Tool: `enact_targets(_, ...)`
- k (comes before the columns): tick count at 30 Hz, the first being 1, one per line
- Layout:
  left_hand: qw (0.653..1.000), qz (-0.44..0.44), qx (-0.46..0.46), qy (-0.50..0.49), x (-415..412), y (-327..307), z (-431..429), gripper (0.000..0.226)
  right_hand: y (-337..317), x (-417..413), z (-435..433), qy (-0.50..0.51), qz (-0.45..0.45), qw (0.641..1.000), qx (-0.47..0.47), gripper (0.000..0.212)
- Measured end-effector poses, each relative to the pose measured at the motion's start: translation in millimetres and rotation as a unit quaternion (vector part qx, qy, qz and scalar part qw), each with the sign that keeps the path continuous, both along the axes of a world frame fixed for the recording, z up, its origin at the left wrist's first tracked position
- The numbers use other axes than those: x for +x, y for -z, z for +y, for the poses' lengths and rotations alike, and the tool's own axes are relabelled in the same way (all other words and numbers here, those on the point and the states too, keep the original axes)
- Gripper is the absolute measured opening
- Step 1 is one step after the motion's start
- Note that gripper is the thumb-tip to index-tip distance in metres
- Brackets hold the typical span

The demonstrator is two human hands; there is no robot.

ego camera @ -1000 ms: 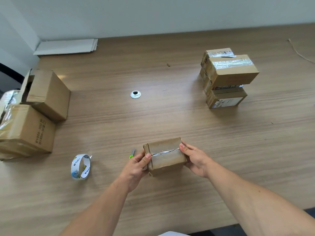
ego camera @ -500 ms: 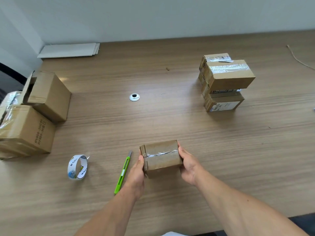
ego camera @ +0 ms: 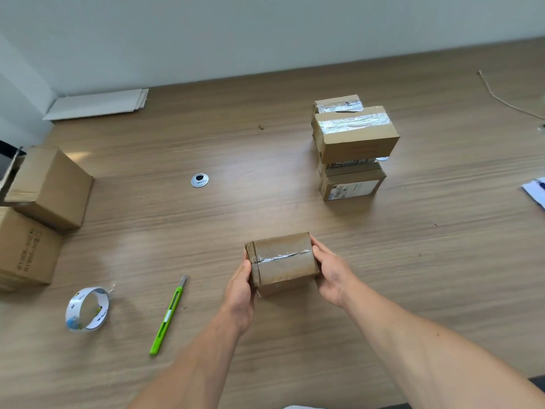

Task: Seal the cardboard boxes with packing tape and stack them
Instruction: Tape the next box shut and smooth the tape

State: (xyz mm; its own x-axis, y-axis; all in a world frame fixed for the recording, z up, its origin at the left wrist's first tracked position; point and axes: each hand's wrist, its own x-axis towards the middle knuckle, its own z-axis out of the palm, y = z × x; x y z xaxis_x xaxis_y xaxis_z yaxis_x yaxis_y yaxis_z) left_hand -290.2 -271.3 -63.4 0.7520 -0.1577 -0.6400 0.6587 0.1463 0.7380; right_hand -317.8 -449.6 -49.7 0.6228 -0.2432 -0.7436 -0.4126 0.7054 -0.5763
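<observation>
since a second ago the left hand (ego camera: 239, 287) has slid off the taped seam to the left end of the small box (ego camera: 283, 261), uncovering the green knife (ego camera: 168, 317). the wooden table (ego camera: 413, 276) carries everything. taking the stack of sealed boxes (ego camera: 354, 137) as the landmark, two larger cartons (ego camera: 50, 187), one with a flap open, sit far to its left. the small box is nearer the person than the stack and a little to its left, well apart from it. the left hand clasps the box's left end and the right hand (ego camera: 333, 273) its right end, fingers curled round the edges. the box looks light and fairly stiff, though creased, with wrinkled tape. it is probably best held by its two ends with an even squeeze and set square on the stack, whose top box already overhangs. the tape roll (ego camera: 87, 309) stands further left of the stack than the knife.
</observation>
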Motion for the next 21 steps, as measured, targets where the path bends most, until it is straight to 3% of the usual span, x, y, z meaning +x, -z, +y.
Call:
enact_targets(12,0.997,-0.027,0.030,0.061,26,-15,-125,0.044,12,10,-120,0.033,0.034,0.993,-0.103,0.016)
enact_targets(21,0.993,-0.035,0.063,0.091,50,-9,-190,0.045,19,33,-180,0.059,0.040,0.990,-0.118,0.026)
